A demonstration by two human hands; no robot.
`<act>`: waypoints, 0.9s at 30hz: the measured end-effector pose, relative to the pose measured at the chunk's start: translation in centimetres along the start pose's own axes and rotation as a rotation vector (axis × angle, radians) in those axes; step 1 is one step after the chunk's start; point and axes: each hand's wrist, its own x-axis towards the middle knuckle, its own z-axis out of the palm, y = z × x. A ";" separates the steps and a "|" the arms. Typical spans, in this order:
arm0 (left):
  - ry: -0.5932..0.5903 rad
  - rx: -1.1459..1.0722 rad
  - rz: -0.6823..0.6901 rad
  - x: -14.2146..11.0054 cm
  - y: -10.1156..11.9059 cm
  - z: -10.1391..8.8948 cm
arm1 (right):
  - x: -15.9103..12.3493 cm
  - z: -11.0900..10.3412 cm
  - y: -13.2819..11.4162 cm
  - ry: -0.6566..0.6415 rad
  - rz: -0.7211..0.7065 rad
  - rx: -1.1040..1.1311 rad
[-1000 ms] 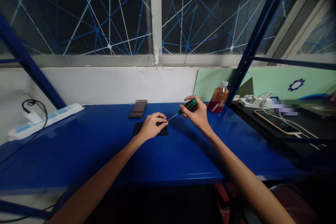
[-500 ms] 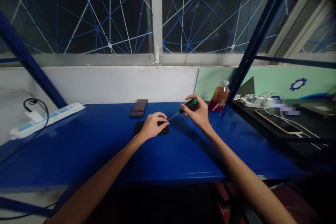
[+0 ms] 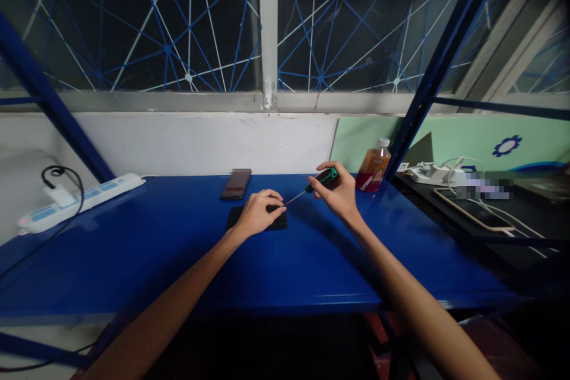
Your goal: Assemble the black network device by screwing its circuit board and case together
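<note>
My right hand is wrapped round the dark and green handle of a screwdriver. The thin metal shaft slopes down to the left, its tip meeting the fingertips of my left hand. That left hand rests over a flat black rectangular object lying on the blue table, covering much of it. Its thumb and index finger come together by the screwdriver tip, and anything pinched there is too small to make out. Just behind the black object lies a dark phone.
On the blue table, a white power strip with a plugged-in cable sits at the left. A bottle of reddish drink stands at the back right. Beyond it, a black surface holds another phone and white cables. Blue frame posts rise on both sides.
The view has shifted very slightly. Both hands, the screwdriver and the black object keep practically the same positions.
</note>
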 end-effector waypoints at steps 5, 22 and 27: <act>0.006 0.008 0.026 0.0 0.0 0.0 | -0.1 0.1 0.2 0.004 -0.001 0.012; -0.241 0.133 -0.036 -0.2 0.7 -0.8 | 0.3 0.0 0.5 0.043 0.018 0.040; -0.422 0.184 -0.070 -0.2 0.5 -1.7 | 0.5 -0.3 0.6 0.074 0.013 0.047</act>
